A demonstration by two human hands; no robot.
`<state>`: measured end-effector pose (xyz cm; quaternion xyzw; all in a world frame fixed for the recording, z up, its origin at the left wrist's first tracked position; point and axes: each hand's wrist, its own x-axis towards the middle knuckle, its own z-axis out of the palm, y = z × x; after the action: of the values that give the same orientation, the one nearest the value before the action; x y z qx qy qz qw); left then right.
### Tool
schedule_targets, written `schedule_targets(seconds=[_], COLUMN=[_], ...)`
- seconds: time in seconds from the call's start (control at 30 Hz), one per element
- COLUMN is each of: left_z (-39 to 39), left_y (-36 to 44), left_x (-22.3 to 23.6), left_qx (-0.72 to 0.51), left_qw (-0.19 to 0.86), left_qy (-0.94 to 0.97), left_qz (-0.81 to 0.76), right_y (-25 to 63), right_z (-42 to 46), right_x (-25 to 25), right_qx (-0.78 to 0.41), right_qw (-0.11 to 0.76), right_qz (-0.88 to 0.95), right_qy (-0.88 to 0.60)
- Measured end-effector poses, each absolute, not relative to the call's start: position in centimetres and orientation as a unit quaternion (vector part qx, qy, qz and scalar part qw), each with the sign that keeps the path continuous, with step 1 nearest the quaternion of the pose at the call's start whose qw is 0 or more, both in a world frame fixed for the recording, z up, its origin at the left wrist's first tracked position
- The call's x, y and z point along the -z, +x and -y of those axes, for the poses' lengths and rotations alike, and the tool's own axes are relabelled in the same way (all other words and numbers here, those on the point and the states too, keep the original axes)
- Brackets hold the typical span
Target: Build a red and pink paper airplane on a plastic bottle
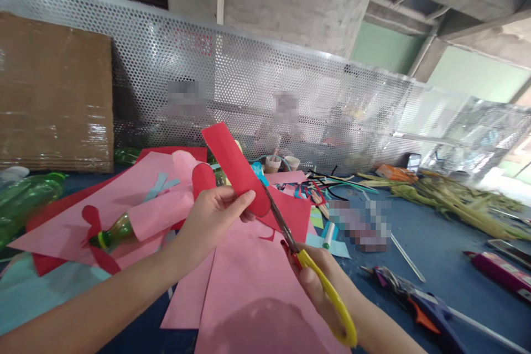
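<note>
Pinched between the thumb and fingers of my left hand [222, 213] is a strip of red paper [234, 163], tilted up to the left, its lower end rounded. My right hand [317, 276] grips yellow-handled scissors [327, 290], whose blades reach up to the strip's right edge. Whether the blades touch the paper, I cannot tell. Below both hands lie large pink paper sheets [249, 298]. Left of my left hand rests a green bottle [118, 235] wrapped in pink paper, with red paper blades at its cap.
A glue gun [418, 304] with an orange trigger lies at right, near a purple tube-shaped object [500, 271]. Clear green bottles [31, 202] lie at far left. Dry husks [448, 199] spread at back right. A perforated metal screen [257, 83] and cardboard [53, 94] stand behind.
</note>
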<state>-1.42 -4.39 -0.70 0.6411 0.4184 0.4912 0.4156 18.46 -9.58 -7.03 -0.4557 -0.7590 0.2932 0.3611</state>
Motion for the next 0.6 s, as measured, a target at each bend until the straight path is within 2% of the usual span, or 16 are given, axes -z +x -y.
schedule_targets(seconds=[0.1,0.27,0.37,0.43,0.53,0.6], left_z=[4.3,3.7,3.4,3.4,3.8,4.2], left_y=[-1.3,-1.1,-0.9,-0.8,-0.5,-0.3], left_x=[1.0,2.1,2.5,2.6,2.4,2.5], left_qx=[-0.493,-0.486,-0.485,-0.485,-0.474,-0.457], left_qw=[0.439,0.580,0.644,0.654,0.645,0.631], left_qy=[0.627,0.542,0.473,0.458,0.481,0.520], left_qz=[-0.412,-0.366,-0.354,-0.357,-0.356,-0.351], right_y=[18.4,19.3,19.9,20.3,20.6,20.4], right_z=[9.0,7.6,7.0,6.7,6.6,6.8], right_x=[7.1,7.9,8.1,8.1,7.5,7.0], right_qx=[-0.267,-0.075,-0.060,-0.057,-0.032,-0.088], right_qw=[0.339,0.222,0.142,0.121,0.197,0.294], right_qz=[0.741,0.699,0.694,0.706,0.721,0.718], right_qy=[-0.514,-0.676,-0.703,-0.696,-0.663,-0.624])
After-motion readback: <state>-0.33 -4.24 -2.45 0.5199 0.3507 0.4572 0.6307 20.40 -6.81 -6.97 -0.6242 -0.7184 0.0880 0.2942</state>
